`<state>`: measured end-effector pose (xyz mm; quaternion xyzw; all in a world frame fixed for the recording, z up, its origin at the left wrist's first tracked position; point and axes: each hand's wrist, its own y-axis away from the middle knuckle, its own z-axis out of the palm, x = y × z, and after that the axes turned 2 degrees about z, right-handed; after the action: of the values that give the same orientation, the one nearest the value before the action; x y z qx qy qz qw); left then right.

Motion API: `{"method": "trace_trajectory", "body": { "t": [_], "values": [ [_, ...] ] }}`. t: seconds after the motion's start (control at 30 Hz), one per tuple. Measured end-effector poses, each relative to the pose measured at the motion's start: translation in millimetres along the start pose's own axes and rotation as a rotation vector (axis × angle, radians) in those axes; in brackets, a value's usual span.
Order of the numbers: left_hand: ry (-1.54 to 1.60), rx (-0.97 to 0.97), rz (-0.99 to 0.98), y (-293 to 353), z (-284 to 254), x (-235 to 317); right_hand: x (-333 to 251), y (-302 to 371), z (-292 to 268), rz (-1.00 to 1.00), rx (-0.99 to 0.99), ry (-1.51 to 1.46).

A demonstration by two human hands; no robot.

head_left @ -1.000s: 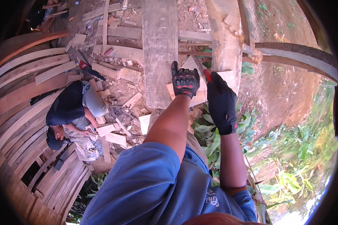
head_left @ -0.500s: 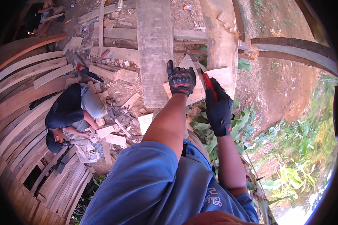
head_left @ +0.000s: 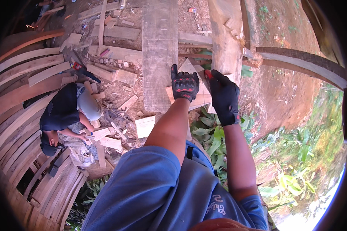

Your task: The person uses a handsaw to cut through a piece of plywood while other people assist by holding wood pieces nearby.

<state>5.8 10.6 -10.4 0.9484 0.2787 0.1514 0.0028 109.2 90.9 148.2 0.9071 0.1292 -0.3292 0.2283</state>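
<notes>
My left hand (head_left: 185,84), in a black glove with red trim, presses down on a pale cut board (head_left: 199,99). Its thumb points forward and the other fingers curl over the wood. Just to the right, my right hand (head_left: 224,101), also gloved in black, is closed round the red handle of a handsaw (head_left: 208,74). Most of that handle is hidden by the glove, and the blade is hard to make out. The pale board rests across a wide grey plank (head_left: 160,54) and a second plank (head_left: 224,46).
At left a person (head_left: 63,111) in dark clothing crouches, holding a piece of wood beside stacked boards (head_left: 15,133). Offcuts (head_left: 127,103) litter the dirt ground. Leafy plants (head_left: 212,134) grow below my right arm. A curved beam (head_left: 304,57) runs at the right.
My right hand has moved forward with the handsaw, and less of the red handle shows. My left hand stays on the board. The view has shifted slightly.
</notes>
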Motion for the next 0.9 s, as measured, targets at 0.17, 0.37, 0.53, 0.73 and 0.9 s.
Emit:
{"method": "trace_trajectory", "body": {
  "t": [0.17,0.37,0.53,0.73,0.9],
  "values": [
    [-0.005,0.04,0.003,2,5,-1,5,-2,-6,0.035,-0.036,-0.027],
    [-0.019,-0.002,-0.005,3,-1,0,-4,-26,0,0.007,-0.019,0.056],
    [-0.006,-0.024,-0.003,-2,-4,3,7,-73,-3,-0.33,-0.122,0.313],
    [-0.018,-0.001,-0.002,1,3,1,0,-10,-3,-0.053,-0.112,0.066],
    [-0.043,-0.066,0.005,1,0,2,20,32,2,-0.23,0.018,0.06]
  ]
}}
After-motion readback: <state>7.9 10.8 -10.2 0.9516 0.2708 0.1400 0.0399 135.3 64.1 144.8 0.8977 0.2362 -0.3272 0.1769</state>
